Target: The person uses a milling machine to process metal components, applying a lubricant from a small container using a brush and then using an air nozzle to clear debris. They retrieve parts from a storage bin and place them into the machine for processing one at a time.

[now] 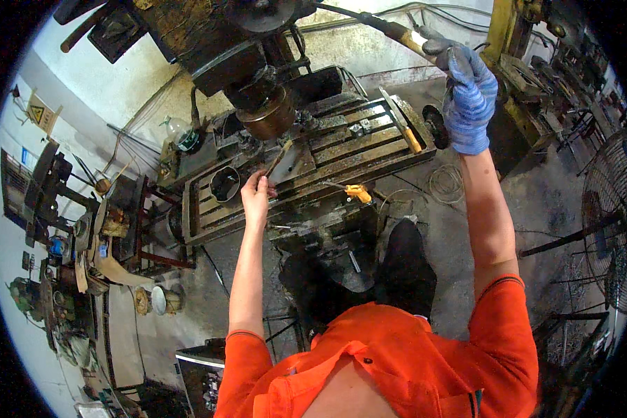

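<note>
My bare left hand (256, 193) pinches a thin brush (279, 159), its pale tip pointing up toward the round cutter head (266, 115) of a milling machine. Beside that hand, a dark round tin (225, 184) stands on the slotted machine table (355, 150). My right hand (470, 97), in a blue and grey glove, is raised at the upper right and closed round the end of a long lever (397, 31) that runs to the machine. What lies directly beneath the cutter head is partly hidden.
A file with a yellow handle (412, 141) lies on the table's right end. A yellow air gun (359, 193) rests at the front edge. A coiled hose (446, 184) is on the floor. A fan (606, 209) stands at right, and cluttered benches (118, 223) at left.
</note>
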The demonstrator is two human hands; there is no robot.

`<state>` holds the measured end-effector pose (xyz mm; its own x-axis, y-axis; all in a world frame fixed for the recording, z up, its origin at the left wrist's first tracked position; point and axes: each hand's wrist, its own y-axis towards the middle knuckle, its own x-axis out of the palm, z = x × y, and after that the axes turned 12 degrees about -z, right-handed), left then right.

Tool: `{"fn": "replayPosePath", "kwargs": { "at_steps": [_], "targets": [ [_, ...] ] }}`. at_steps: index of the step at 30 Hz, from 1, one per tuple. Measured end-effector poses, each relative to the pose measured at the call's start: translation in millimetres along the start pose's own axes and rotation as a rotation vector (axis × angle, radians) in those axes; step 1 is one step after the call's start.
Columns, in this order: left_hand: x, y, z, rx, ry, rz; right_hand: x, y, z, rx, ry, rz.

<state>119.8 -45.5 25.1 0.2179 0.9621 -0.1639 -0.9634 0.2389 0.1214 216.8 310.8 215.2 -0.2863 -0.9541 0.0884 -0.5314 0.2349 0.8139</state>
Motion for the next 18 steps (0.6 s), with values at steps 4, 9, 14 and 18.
{"fn": "replayPosePath", "kwargs": {
  "at_steps": [4,9,14,18],
  "targets": [
    [-1.4,6.8,-8.9,-0.009,0.032,-0.001,-6.0,8.0,4.6,-0.075,0.174,0.021],
    [2.9,11.7,-8.3,-0.031,0.021,0.058,-0.2,24.5,-8.4,-0.219,0.066,-0.001],
    [4.5,17.3,-3.1,0.007,0.02,-0.001,7.7,28.8,-16.3,-0.37,-0.125,0.051],
    [1.1,27.3,-14.5,0.052,0.049,-0.016,26.5,52.7,-37.8,-0.521,-0.397,-0.005]
  ]
}}
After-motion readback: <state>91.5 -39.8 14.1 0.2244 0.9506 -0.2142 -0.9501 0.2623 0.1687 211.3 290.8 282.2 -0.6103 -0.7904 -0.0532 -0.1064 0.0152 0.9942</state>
